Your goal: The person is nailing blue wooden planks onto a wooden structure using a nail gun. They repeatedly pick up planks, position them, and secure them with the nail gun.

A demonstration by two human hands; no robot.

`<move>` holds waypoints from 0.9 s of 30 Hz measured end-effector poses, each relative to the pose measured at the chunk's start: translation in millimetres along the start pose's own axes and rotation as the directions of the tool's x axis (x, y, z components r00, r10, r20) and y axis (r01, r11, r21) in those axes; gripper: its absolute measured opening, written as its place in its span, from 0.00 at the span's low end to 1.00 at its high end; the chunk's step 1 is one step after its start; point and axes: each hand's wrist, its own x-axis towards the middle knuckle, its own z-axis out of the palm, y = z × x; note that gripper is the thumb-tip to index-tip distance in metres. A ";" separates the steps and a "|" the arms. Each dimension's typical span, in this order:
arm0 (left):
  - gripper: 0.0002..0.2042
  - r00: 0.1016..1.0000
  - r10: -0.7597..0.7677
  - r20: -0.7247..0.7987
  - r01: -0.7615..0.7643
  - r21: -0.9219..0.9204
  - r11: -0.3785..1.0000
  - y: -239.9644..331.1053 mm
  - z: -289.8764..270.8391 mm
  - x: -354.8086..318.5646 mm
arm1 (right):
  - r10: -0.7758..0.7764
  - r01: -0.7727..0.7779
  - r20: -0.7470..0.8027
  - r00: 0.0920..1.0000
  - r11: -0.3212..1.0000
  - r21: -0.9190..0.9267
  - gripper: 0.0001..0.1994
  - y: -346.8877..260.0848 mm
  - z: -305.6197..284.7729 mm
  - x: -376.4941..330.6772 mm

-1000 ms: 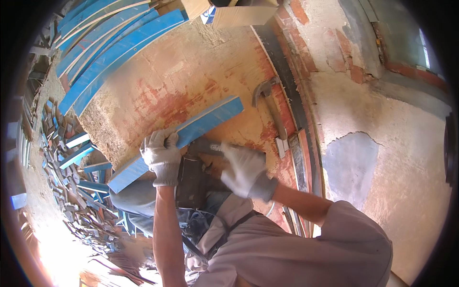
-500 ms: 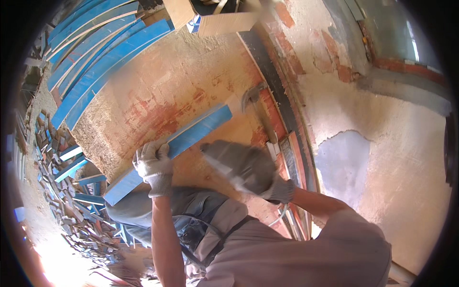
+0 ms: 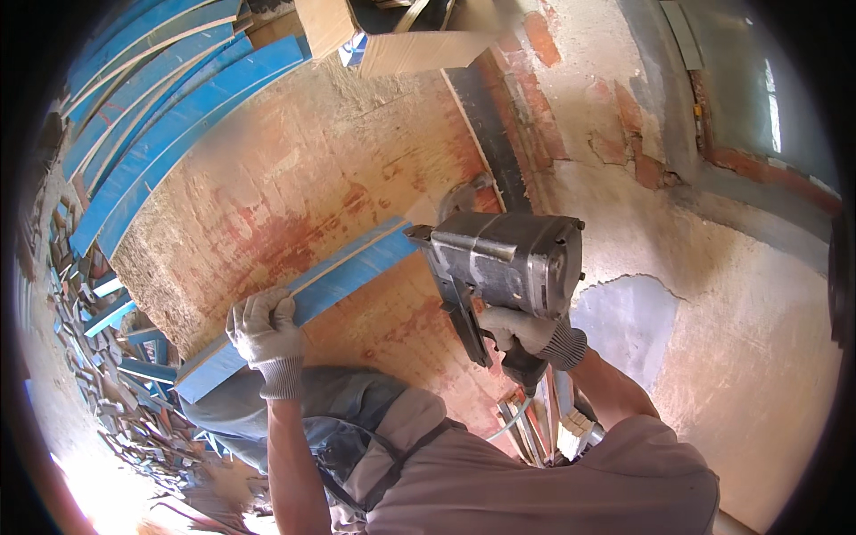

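Observation:
My left hand (image 3: 265, 332), in a pale glove, is closed over a blue-faced wooden strip (image 3: 348, 273) that lies slantwise across the worn wooden worktop (image 3: 383, 348). A dark pneumatic nail gun (image 3: 495, 259) is in my gloved right hand (image 3: 526, 334), its fingers wrapped round the handle. The gun's nose sits close to the strip's far right end; whether it touches, I cannot tell. Behind the gun lies a hammer, with only part of its head (image 3: 462, 198) in sight. A pale air hose (image 3: 510, 421) runs down from the grip.
Long blue boards (image 3: 192, 147) are stacked at the far left. Below them, many short offcuts (image 3: 134, 401) are heaped on the floor. An open cardboard box (image 3: 428, 52) stands at the back. Along the right runs a patchy plastered wall (image 3: 713, 312), with thin strips (image 3: 526, 428) near my right arm.
The nail gun, blurred before, has moved right and away from me to the strip's far end and now covers the hammer's handle. My left hand stays on the strip.

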 end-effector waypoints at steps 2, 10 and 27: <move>0.04 1.000 0.028 0.004 -0.028 0.012 1.000 0.2 -0.5 0.9 | 0.032 -0.032 0.011 0.999 0.999 0.000 0.08 12.7 -1.8 4.2; 0.05 1.000 0.021 -0.010 -0.021 -0.023 1.000 -3.5 2.4 1.9 | 0.081 -0.081 0.028 0.996 0.997 -0.012 0.09 8.0 1.8 4.3; 0.01 0.996 0.094 -0.007 -0.094 -0.068 0.993 -5.4 10.1 2.0 | 0.113 -0.109 -0.025 0.993 0.987 0.114 0.10 60.7 -10.2 17.7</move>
